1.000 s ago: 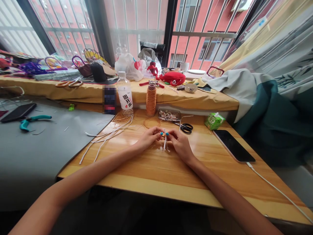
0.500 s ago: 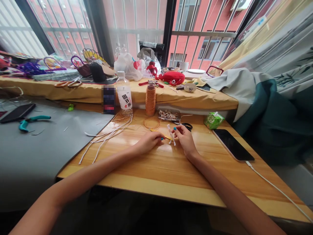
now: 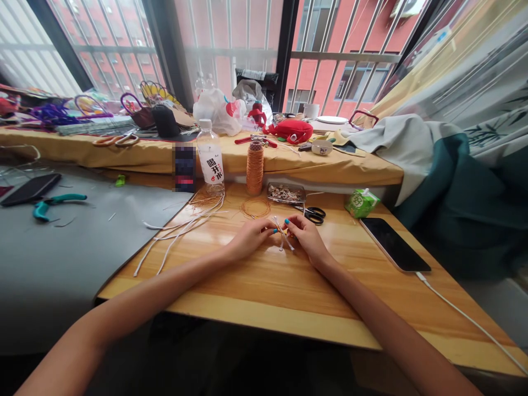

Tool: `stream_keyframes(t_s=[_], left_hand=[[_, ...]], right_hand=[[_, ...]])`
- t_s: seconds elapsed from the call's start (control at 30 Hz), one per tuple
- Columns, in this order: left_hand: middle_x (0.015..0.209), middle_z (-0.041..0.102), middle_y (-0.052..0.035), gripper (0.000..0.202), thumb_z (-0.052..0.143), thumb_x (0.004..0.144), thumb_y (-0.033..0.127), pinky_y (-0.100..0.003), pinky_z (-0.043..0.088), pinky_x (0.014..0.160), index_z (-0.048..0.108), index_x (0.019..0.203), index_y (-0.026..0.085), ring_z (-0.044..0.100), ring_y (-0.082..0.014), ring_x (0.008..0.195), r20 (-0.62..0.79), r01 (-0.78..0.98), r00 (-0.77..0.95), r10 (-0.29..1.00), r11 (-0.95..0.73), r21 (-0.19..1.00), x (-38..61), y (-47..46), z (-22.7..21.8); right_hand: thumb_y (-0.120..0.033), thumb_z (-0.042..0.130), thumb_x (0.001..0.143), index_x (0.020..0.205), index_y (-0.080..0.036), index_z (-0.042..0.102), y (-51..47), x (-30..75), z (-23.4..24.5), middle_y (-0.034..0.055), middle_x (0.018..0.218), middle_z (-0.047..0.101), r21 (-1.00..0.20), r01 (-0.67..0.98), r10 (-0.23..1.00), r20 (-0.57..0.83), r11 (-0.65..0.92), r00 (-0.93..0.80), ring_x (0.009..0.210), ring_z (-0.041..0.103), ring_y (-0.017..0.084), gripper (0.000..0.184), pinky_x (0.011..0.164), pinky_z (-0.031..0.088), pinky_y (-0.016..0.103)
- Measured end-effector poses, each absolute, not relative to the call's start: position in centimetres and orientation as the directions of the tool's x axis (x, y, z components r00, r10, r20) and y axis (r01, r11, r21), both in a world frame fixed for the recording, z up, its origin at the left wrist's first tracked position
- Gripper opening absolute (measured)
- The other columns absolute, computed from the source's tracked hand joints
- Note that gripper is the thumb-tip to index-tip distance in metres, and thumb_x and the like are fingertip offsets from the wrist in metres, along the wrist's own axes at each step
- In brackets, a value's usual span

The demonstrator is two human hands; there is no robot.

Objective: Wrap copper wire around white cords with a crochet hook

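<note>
Between my hands is a small bundle of short white cords [image 3: 289, 242], crossed, with their loose ends pointing down toward the table. A bit of thin yellow material shows where they cross; whether it is thread or a slim tool I cannot tell. My left hand [image 3: 256, 235] pinches at the crossing from the left, thumb and fingertips together. From the right, my right hand [image 3: 308, 236] grips the same cords with bent fingers. Just beyond the hands lie black scissors [image 3: 315, 215] and a coil of thin orange thread [image 3: 254, 208].
Behind stand an orange thread spool [image 3: 254, 168], a water bottle [image 3: 211, 159] and a clear tray of small pieces [image 3: 286, 193]. Long white cords [image 3: 181, 231] lie left. A phone [image 3: 394, 245] and green drink carton [image 3: 362, 203] are right; teal pliers [image 3: 58, 204] rest on the grey mat [image 3: 103, 236].
My hands have come closer together, the right moving left with the white cords. The cords now cross at my left fingertips. The long yellow piece seen by my left hand is mostly hidden.
</note>
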State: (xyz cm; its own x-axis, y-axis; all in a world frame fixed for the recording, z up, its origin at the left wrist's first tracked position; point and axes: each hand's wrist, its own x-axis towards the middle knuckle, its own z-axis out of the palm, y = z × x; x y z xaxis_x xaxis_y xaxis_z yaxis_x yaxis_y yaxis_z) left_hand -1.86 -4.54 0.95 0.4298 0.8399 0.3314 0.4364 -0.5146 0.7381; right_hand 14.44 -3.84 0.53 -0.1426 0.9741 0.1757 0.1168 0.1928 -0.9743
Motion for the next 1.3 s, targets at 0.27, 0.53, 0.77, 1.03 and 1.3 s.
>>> stream_keyframes(t_s=[0.27,0.53,0.77,1.03,1.3], left_hand=[[0.079,0.063,-0.0028,0.022,0.042,0.077,0.017,-0.023,0.038,0.065,0.063,0.084,0.017,0.053,-0.0134,0.070,0.342,0.484,0.495,0.799,-0.580,0.655,-1.9,-4.7,0.8],[0.077,0.060,-0.0051,0.022,0.040,0.078,0.018,-0.024,0.037,0.065,0.061,0.079,0.016,0.052,-0.0148,0.070,0.347,0.549,0.501,0.793,-0.601,0.581,-1.8,-4.7,0.4],[0.076,0.060,-0.0019,0.020,0.040,0.078,0.017,-0.022,0.036,0.064,0.059,0.080,0.016,0.051,-0.0136,0.070,0.294,0.511,0.423,0.857,-0.494,0.704,-1.9,-4.7,1.1],[0.072,0.058,-0.0027,0.021,0.036,0.081,0.019,-0.022,0.037,0.060,0.056,0.077,0.015,0.050,-0.0124,0.066,0.379,0.636,0.454,0.806,-0.591,0.496,-2.2,-4.6,0.7],[0.071,0.058,-0.0057,0.021,0.038,0.081,0.018,-0.026,0.037,0.065,0.057,0.072,0.014,0.049,-0.0151,0.069,0.473,0.735,0.583,0.660,-0.677,0.039,-2.7,-4.2,0.7]], right_hand=[[-0.038,0.056,0.066,0.072,-0.017,0.048,-4.3,14.5,1.2,0.0008,0.074,0.061,-0.996,0.001,0.991,0.083,0.084,-0.106,0.046,0.041,0.006,0.023,0.045,0.033,0.020],[-0.042,0.046,0.073,0.080,-0.018,0.046,-3.9,14.8,1.2,0.0043,0.080,0.059,-0.981,0.168,0.992,0.079,0.096,-0.103,0.044,0.044,0.007,0.025,0.039,0.032,0.021],[-0.029,0.046,0.076,0.069,-0.017,0.055,-3.9,15.3,1.8,0.0020,0.069,0.057,-0.714,0.549,0.890,0.250,0.435,-0.380,0.067,0.050,0.014,0.016,0.062,0.036,0.026],[-0.027,0.044,0.076,0.063,-0.016,0.051,-4.6,15.1,2.5,-0.0030,0.058,0.048,-0.818,0.441,0.854,0.111,0.368,-0.508,0.053,0.041,0.009,0.018,0.052,0.032,0.021],[-0.019,0.043,0.075,0.077,-0.014,0.060,-4.6,15.5,2.2,0.0000,0.063,0.056,-0.722,0.522,0.789,0.053,0.454,-0.612,0.057,0.046,0.011,0.018,0.057,0.035,0.022]])
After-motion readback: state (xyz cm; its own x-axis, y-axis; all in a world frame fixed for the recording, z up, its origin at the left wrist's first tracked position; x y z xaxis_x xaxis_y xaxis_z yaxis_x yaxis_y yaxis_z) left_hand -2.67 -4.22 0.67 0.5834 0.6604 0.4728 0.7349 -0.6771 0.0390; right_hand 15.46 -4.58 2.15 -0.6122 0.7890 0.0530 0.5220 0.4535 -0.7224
